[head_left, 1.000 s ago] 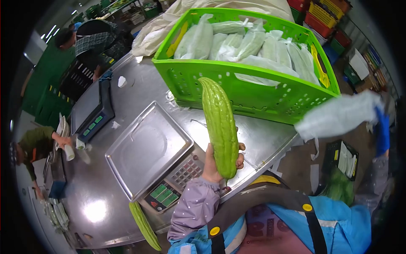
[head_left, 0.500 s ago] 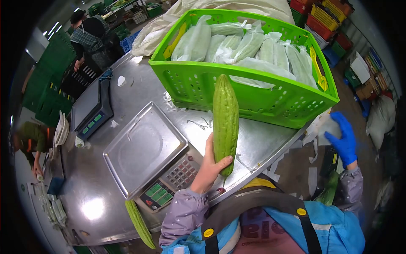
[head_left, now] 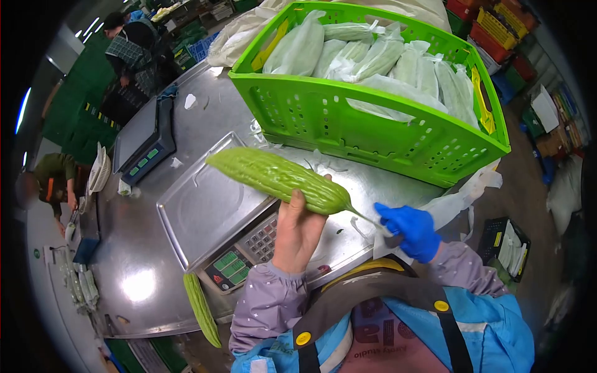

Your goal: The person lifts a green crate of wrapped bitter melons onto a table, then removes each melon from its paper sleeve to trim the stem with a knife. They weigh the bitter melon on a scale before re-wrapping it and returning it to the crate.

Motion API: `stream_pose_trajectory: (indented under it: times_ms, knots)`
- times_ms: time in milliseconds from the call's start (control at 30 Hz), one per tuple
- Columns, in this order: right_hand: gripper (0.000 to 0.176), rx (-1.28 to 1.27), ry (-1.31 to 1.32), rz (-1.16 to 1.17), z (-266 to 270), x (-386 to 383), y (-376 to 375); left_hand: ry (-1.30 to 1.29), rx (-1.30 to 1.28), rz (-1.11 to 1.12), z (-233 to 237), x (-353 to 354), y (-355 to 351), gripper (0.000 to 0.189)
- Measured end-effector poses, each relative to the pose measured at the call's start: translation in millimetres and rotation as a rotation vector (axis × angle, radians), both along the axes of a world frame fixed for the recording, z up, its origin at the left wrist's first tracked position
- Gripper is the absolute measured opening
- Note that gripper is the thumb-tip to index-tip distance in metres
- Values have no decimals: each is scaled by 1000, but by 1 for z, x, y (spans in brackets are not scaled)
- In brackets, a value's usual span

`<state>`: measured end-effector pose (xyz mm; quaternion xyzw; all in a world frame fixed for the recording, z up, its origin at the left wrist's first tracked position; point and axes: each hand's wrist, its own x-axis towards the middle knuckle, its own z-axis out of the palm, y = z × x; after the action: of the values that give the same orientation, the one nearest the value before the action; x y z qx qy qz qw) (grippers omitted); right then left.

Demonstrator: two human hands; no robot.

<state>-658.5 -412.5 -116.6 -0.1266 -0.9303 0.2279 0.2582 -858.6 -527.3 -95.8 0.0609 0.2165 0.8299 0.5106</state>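
Observation:
My left hand [head_left: 296, 233] grips a light-green bitter melon [head_left: 280, 179], held tilted above the scale with its thin stem pointing right. My right hand [head_left: 410, 231], in a blue glove, is closed at the far end of the stem. A small dark piece shows at its fingers, and I cannot tell what they hold. Beneath the melon is a weighing scale [head_left: 242, 253] with a metal pan [head_left: 202, 217]. A second bitter melon [head_left: 200, 308] lies by the scale's near left corner.
A green crate [head_left: 373, 124] of wrapped bitter melons [head_left: 379, 56] stands at the back of the metal table [head_left: 149, 248]. White wrapping [head_left: 463, 202] hangs at the right edge. Another scale [head_left: 146, 140] sits at the left. Two people [head_left: 134, 53] work farther off.
The bitter melon has swung from upright to nearly level, over the scale. My right hand has come in from the wrapping on the right to the stem end and closed.

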Motion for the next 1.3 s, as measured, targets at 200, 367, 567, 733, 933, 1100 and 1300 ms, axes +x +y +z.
stream_pose_trajectory:
  times_ms: [200,367,567,733,933,1100,1300]
  knots:
    - [55,165,16,-57,9,-43,-1,-144,25,16,8,15,7,46]
    - [48,264,113,-314,2,-44,36,-197,-8,15,8,27,12,40]
    - [36,175,124,-399,-18,-12,50,242,-398,134,-6,9,-15,45]
    - [32,-281,-216,-183,-48,-19,31,1294,-938,520,-17,-28,-46,64]
    - [29,-375,-550,-86,-69,-13,17,1678,-1123,531,-15,-81,-82,69]
    - [29,-373,-575,-73,-82,-12,17,1816,-1214,392,-37,-151,-125,67]
    - [34,-361,-751,-103,-88,-18,14,1772,-1217,46,-44,-198,-161,72]
